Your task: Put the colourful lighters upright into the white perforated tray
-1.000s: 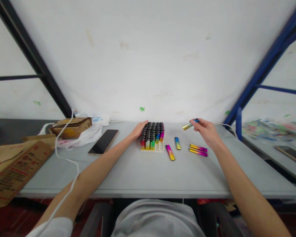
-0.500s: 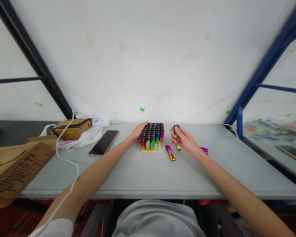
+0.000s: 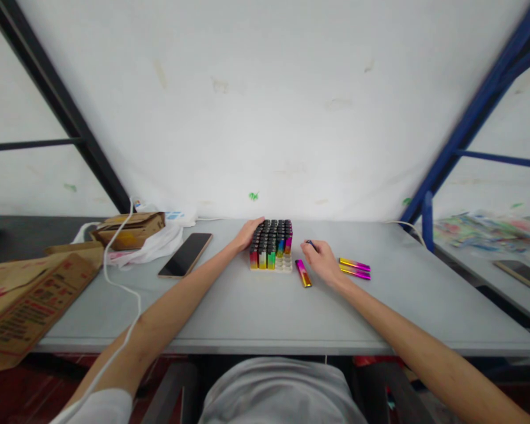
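A white tray [image 3: 284, 268] holds rows of upright lighters [image 3: 271, 241] with black tops and shiny coloured bodies. Bare slots show at its near right corner. My left hand [image 3: 248, 233] holds the tray and its lighters at the far left side, with the fingertips partly hidden behind them. Right of the tray, my right hand [image 3: 320, 259] is closed around a lighter [image 3: 310, 242]; only its dark blue end shows. One pink-and-gold lighter [image 3: 303, 273] lies between tray and hand. Two more lighters [image 3: 354, 268] lie side by side beyond my right wrist.
A dark-screened phone [image 3: 186, 254] lies left of the tray. Farther left are a small cardboard box [image 3: 132, 229], a white plastic bag [image 3: 152, 247] and a larger carton [image 3: 39, 294]. A white cable [image 3: 135, 291] hangs across the left side. The wall [image 3: 265, 118] rises behind the table.
My right hand has come down and turned, still holding the lighter, whose gold body is now covered. Two lighters by my wrist have come into fuller view. My left hand stays put.
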